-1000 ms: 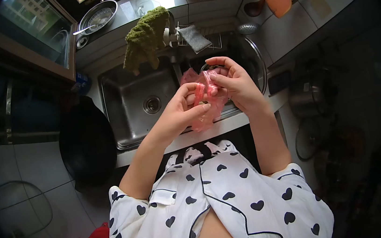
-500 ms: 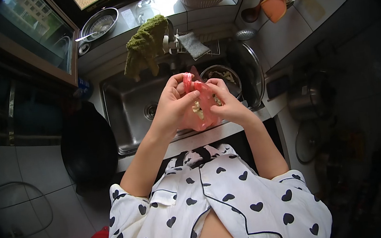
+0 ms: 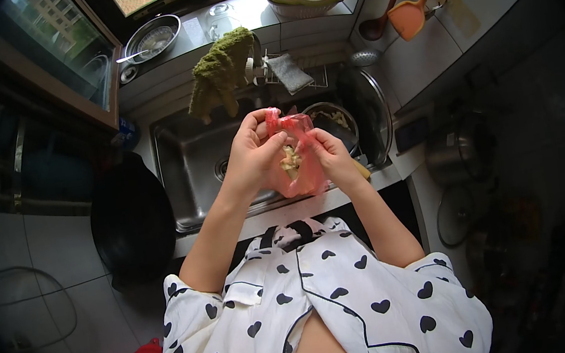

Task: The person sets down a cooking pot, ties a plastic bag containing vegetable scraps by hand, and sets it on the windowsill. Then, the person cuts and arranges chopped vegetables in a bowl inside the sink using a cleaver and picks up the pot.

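Both hands hold a thin red plastic bag (image 3: 303,177) above the sink's front edge. My left hand (image 3: 251,148) grips the bag's bunched upper left part between thumb and fingers. My right hand (image 3: 332,157) pinches its right side. Through the bag show pale yellowish pieces (image 3: 290,162); their exact kind I cannot make out. Behind my right hand, a round metal pot (image 3: 355,126) with similar pale pieces in it stands in the right part of the sink. A pale yellowish handle or stick (image 3: 363,169) shows just beside my right hand.
The steel sink (image 3: 180,167) lies beneath. A green cloth (image 3: 218,69) hangs over the faucet, and a grey scouring pad (image 3: 289,72) rests on a wire rack. A large lid (image 3: 378,106) leans at the right; a black wok (image 3: 131,221) hangs at the left. A colander (image 3: 304,3) sits on the sill.
My right hand has shifted a little to the right and down, its fingers closing into a pinch. The bag's upper part is spread wider, and more of the pale pieces shows.
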`<state>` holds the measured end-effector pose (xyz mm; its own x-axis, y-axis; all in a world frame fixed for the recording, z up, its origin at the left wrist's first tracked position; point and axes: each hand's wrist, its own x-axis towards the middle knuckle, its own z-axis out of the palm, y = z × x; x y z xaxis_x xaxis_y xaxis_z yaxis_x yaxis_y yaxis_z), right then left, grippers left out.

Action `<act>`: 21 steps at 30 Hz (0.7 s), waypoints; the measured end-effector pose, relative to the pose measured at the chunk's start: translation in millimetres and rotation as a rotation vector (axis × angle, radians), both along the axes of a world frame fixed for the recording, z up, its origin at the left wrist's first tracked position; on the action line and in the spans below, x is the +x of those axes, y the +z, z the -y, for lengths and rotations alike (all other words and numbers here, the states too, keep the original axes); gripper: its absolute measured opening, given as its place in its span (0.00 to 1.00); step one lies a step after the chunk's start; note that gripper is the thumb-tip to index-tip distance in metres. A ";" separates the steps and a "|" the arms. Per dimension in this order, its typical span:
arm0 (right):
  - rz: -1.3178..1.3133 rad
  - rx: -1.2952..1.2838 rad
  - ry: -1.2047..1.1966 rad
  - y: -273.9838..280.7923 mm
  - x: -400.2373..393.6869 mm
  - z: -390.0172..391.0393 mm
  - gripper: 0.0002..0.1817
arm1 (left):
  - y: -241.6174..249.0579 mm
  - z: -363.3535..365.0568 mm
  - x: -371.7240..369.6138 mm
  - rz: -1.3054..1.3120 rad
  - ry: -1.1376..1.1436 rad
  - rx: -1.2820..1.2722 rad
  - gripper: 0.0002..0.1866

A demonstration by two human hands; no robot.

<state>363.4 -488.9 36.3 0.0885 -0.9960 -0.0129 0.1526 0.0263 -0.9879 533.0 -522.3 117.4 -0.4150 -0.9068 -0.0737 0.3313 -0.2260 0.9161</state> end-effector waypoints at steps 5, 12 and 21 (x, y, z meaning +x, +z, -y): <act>0.292 0.067 -0.150 -2.6 0.1 3.9 0.14 | 2.5 2.2 6.2 0.249 0.003 -0.172 0.11; 0.324 0.132 -0.142 -1.4 12.5 12.9 0.09 | 18.1 -4.6 -0.9 0.879 0.046 -0.822 0.05; -0.102 0.165 0.127 19.0 10.5 5.6 0.12 | 9.3 8.2 -23.2 0.826 0.016 -1.124 0.06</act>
<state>374.0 -494.6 55.3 0.2028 -0.9606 -0.1898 0.0375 0.2014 -0.9788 509.7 -530.6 126.8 -0.5977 -0.6474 0.4729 -0.3921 0.7506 0.5319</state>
